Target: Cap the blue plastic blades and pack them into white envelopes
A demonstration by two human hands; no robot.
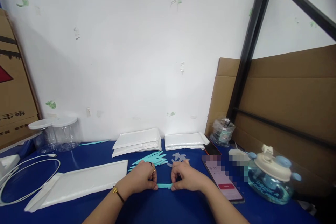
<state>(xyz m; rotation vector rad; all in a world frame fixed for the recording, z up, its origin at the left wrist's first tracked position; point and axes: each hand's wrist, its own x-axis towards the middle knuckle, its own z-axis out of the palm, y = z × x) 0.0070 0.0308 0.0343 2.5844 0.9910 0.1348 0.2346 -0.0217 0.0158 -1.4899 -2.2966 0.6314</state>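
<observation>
Between my two hands a short turquoise strip (165, 186) is held level, low over the blue table. My left hand (144, 177) pinches its left end between thumb and fingers. At the strip's right end my right hand (187, 176) pinches in the same way. Just beyond my left hand lies a loose pile of turquoise strips (154, 158). Several small translucent pieces (178, 157) are scattered behind my right hand. A white padded envelope (89, 183) lies flat to the left of my left hand.
Two stacks of white padded envelopes, a left stack (138, 140) and a right stack (183, 140), stand by the wall. At right are a phone (223, 180) and a water bottle (271, 178). Clear jars (65, 134) and a white cable (59, 168) occupy the left.
</observation>
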